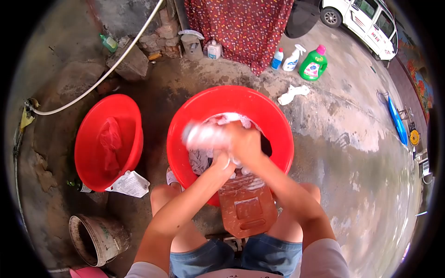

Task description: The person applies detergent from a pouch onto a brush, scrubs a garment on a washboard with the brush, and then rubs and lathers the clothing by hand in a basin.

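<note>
Over a large red basin (178, 123), my two hands meet above a brown washboard (248, 208) that leans out over the basin's near rim. My right hand (244, 141) is closed on a white soapy cloth (208, 135), which is blurred by motion and sticks out to the left. Just below it is my left hand (223, 162), foam on its wrist and its fingers mostly hidden. Pinkish and grey wet clothes (199, 160) lie in the basin with suds around them.
A second red basin (85, 143) with a red cloth stands at the left, above a dirty bucket (109, 238). A white hose (104, 76) crosses the upper left. Bottles, including a green detergent jug (314, 64), and a white cloth (294, 94) are beyond the basin.
</note>
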A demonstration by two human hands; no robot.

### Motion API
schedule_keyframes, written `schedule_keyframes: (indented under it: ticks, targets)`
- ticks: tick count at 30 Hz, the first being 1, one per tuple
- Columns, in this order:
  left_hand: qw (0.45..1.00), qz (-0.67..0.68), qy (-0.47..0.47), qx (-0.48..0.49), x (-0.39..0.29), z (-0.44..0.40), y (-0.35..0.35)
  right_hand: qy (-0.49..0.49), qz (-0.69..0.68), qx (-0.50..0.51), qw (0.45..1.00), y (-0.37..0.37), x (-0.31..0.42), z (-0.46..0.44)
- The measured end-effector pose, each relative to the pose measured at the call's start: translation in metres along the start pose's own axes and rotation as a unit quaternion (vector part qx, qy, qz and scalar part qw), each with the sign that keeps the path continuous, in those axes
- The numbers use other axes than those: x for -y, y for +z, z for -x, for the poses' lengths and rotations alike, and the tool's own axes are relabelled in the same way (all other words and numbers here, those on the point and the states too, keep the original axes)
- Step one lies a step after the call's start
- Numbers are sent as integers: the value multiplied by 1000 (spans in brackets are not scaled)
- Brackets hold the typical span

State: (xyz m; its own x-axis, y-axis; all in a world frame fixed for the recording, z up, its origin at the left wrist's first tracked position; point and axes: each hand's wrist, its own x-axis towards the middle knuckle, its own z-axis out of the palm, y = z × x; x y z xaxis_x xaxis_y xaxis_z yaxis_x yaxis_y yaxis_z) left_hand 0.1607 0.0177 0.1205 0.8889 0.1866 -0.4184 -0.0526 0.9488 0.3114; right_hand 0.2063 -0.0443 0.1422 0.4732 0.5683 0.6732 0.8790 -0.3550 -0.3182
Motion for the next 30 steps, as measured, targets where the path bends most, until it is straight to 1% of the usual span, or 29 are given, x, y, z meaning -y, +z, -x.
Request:
schedule_keyframes:
  ticks: [1, 2, 3, 5, 6, 7, 9, 11, 12, 13, 14, 15, 17, 19, 20, 23, 24, 25, 27, 28, 30]
  targets:
    - [998, 9, -21, -55, 3, 12, 19, 108, 56, 19, 992, -2, -24, -8]
    - [999, 25, -31, 1, 3, 1, 11, 132, 42, 3, 990, -3, -22, -8]
    - [998, 36, -39, 32, 2, -7, 3, 155, 27, -14, 988, -3, -16, -10]
    - [993, 41, -39, 103, -7, -23, -16, 60, -15, -52, 997, 11, 24, 7]
    - [990, 43, -45, 125, -10, -23, -21, -1, -63, -13, 998, 8, 39, 15]
    - [991, 32, -34, 124, -6, -23, -25, -59, 19, 11, 998, 8, 39, 20]
    - [994, 4, -9, 112, 1, -17, -16, 6, 0, 0, 1000, 14, 0, 11]
    - [996, -20, -3, 91, 6, -15, -14, 53, 11, 12, 998, 9, 3, 16]
    - [997, -13, -19, 68, 3, -18, -18, 74, 17, 16, 997, 8, 3, 14]
    - [991, 10, -58, 119, -1, -26, -24, 88, 26, 22, 996, 6, 0, 11]
    - [982, 29, -99, 161, -7, -30, -37, 26, -48, -106, 993, 19, 19, 19]
    - [968, 47, -141, 200, -11, -26, -38, 15, -65, -32, 997, 4, 43, 24]
    - [975, 105, -116, 160, -1, -25, -31, -46, -14, -45, 998, 8, 29, 23]
    - [975, 166, -88, 118, 10, -17, -16, 84, 65, -12, 994, 3, -4, 2]
    - [977, 164, -87, 103, 13, -16, -11, 83, 53, -21, 995, 4, -1, 7]
    - [982, 112, -110, 110, 12, -19, -7, 62, 25, -63, 996, 14, 18, 22]
    - [983, 101, -110, 106, 10, -16, -11, 8, -49, -28, 998, 10, 38, 34]
    - [984, 95, -113, 101, 9, -14, -14, -34, -51, 9, 998, 6, 55, 44]
    - [987, 85, -107, 89, 9, -12, -20, -97, 24, -43, 994, 14, 18, 33]
    - [988, 86, -102, 74, 11, -11, -18, 64, -32, 17, 997, 29, -10, 33]
    - [990, 81, -97, 66, 10, -12, -17, 105, 22, 22, 994, 17, -8, 29]
